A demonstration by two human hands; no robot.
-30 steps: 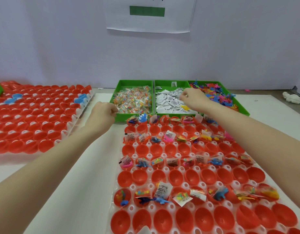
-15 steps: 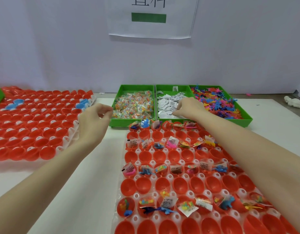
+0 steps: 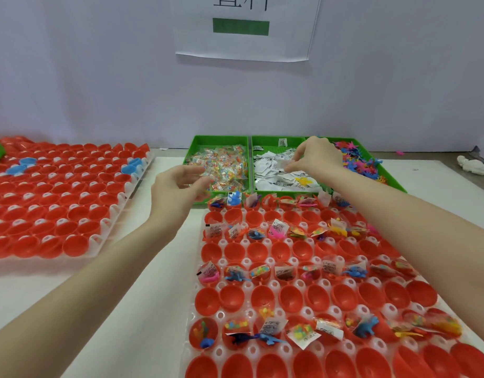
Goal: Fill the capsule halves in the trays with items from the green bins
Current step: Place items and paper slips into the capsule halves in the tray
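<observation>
Over the last second we have reached both hands forward from the bench (image 3: 142,271) to the three green bins (image 3: 265,141), so a fresh pick is under way rather than a drop into the tray (image 3: 262,291).

In that near tray, filled rows of red capsule halves (image 3: 290,297) alternate with empty ones, so by our reckoning roughly half the work remains there. The second tray (image 3: 96,238) at left holds halves that look almost all empty.

Our left hand (image 3: 175,190), a second ago curled short of the bins, now sits at the front edge of the candy bin (image 3: 219,170), fingers (image 3: 201,182) half spread and closing toward the packets; we cannot tell whether they hold one.

Our right hand (image 3: 316,156) has lifted slightly over the middle bin, thumb and forefinger pinching one white slip (image 3: 283,163) above the pile (image 3: 279,177). The toy bin (image 3: 363,162) is untouched.
</observation>
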